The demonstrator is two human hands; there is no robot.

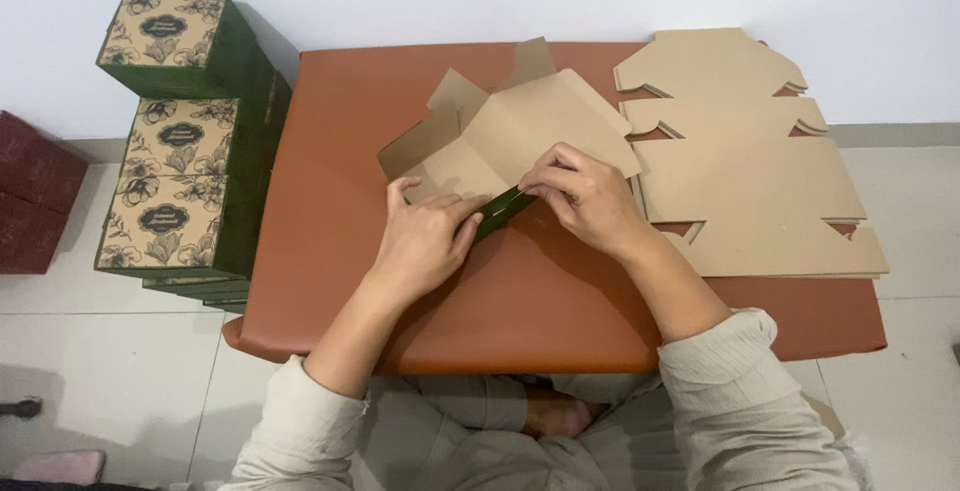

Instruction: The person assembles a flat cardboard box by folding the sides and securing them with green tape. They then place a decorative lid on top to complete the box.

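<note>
Head view: left hand [425, 241] and right hand [585, 196] pinch a brown, green-edged cardboard blank [520, 136].

A: What's lost under the hands?

B: The left hand [425, 241] covers the near corner of the cardboard blank [520, 136]; the right hand [585, 196] hides the fold beside its pinch. The green flap [503, 211] between them shows only as a sliver.

A: And further out from the grip?

B: The stack [750, 171] hides all sheets below its top one. Left of the grip, the lowest boxes [180, 191] are mostly covered. The red thing [30, 191] is cut by the picture's edge.
</note>
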